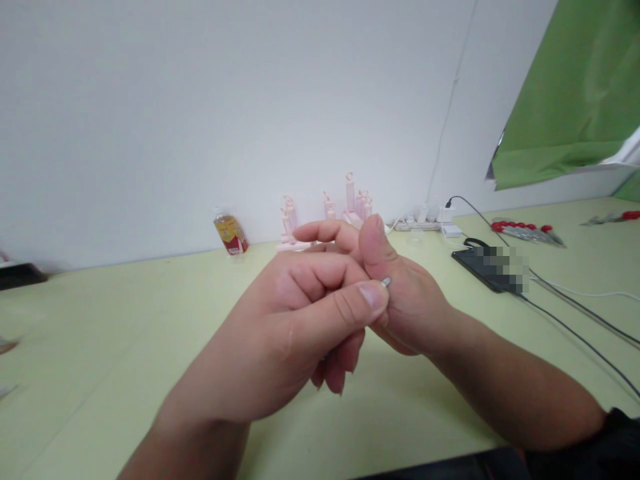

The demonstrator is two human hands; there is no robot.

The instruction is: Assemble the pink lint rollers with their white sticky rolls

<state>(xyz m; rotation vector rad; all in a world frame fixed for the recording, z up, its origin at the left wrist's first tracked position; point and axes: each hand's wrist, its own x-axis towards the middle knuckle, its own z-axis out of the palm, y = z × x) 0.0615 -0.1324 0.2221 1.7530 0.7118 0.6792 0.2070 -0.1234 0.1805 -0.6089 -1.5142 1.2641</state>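
Note:
My two hands meet above the pale green table [100, 347], in the middle of the view. My left hand [280, 340] is curled, its thumb and fingers pinched round a tiny silver metal piece [386, 282] whose tip shows at the thumb's end. My right hand [400, 293] is closed behind it, thumb upright and index finger bent over, pressing against the same small piece. Most of the piece is hidden between the fingers.
Along the wall stand a small bottle of amber liquid [230, 233] and several pink plastic figures [325, 213]. A white power strip [425, 220], a dark phone [487, 263] with cables, and red-handled tools [525, 231] lie at the right. A green sheet [575, 100] hangs top right.

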